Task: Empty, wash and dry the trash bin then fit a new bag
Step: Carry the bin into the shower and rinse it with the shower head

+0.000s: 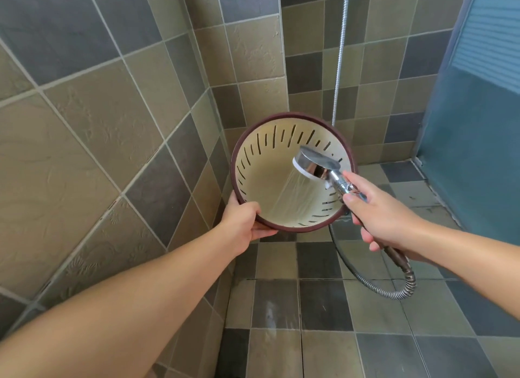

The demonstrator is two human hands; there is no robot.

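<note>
My left hand point(244, 219) grips trash bin point(270, 175) by lower-left rim, bin tilted at frame centre, open mouth toward me. My right hand point(380, 214), just right of bin, curls round shower head point(315, 162) handle; head sits over bin mouth, water spraying inside. Hose point(394, 289) loops below, over tiled floor point(323, 335).

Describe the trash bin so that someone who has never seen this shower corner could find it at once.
In the corner where the two tiled walls meet, the left hand holds a round trash bin by its lower rim, its mouth tilted toward the camera. It is cream inside with narrow slots around its wall and a dark maroon rim, and the chrome shower head sprays water into it.
</note>
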